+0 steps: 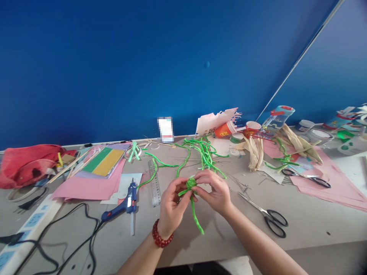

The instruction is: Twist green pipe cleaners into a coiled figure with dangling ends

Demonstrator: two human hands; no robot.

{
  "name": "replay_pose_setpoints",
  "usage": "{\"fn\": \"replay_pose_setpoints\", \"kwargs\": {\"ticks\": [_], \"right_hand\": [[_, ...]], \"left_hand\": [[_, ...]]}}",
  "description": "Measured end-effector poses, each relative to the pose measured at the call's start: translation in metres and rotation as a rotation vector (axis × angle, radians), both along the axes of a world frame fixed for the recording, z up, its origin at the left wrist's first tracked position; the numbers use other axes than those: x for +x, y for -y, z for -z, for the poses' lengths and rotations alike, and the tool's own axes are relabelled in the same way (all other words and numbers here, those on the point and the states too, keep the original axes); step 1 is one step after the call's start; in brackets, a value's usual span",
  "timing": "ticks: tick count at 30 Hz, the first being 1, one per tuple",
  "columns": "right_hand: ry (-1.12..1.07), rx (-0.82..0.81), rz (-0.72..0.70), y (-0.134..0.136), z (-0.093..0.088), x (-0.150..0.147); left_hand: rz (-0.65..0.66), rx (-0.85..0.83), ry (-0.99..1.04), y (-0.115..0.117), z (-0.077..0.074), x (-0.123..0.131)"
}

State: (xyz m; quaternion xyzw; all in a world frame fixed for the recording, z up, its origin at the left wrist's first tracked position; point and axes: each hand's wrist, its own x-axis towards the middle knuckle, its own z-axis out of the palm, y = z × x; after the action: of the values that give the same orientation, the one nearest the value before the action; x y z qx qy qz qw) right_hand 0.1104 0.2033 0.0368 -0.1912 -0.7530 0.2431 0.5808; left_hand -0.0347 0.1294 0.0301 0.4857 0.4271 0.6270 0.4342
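Observation:
Between my two hands is a small ball of green pipe cleaner (191, 183), held above the table with a loose tail dangling toward me. My left hand (173, 204), with a red bead bracelet at the wrist, pinches it from the left. Fingers of my right hand (214, 192) close on it from the right. Behind the hands lies a tangled heap of green pipe cleaners (205, 151). A few single strands curve across the table to its left, near a clear ruler (155, 185).
A blue glue gun (130, 200) rests at left, its cord running toward a white power strip (31, 229). Black-handled scissors (271, 217) lie right of my hands, a second pair of scissors (306, 177) beyond. Pink paper (86, 187), paper cups (226, 130) and dried husks (255, 154) crowd the back.

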Motion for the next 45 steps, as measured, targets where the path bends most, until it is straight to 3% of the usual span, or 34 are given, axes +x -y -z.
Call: {"fn": "replay_pose_setpoints", "kwargs": {"ticks": [6,19,22,25,30,33,38,45], "right_hand": [[0.050,0.137,0.027,0.000,-0.003,0.001],[0.065,0.175,0.111,0.005,-0.003,0.002],[0.027,0.039,0.052,0.006,-0.003,0.001],[-0.064,-0.196,-0.032,0.006,0.001,-0.001],[-0.266,-0.695,-0.358,0.005,0.007,-0.006],[-0.362,-0.881,-0.514,0.006,0.005,-0.008],[-0.389,-0.975,-0.610,0.007,-0.002,-0.007],[-0.382,-0.939,-0.568,0.012,0.002,-0.007]], "left_hand": [[0.016,-0.042,0.084,0.000,-0.002,0.001],[-0.037,0.057,0.039,0.001,0.003,0.002],[-0.069,0.096,-0.011,0.001,0.004,0.002],[-0.087,0.112,-0.048,0.001,0.005,0.002],[-0.121,0.110,-0.085,0.001,0.006,0.001],[-0.099,0.114,-0.090,0.000,0.006,0.000],[-0.040,0.108,-0.045,0.001,0.007,0.000],[0.024,0.110,0.133,0.002,0.010,0.000]]}}
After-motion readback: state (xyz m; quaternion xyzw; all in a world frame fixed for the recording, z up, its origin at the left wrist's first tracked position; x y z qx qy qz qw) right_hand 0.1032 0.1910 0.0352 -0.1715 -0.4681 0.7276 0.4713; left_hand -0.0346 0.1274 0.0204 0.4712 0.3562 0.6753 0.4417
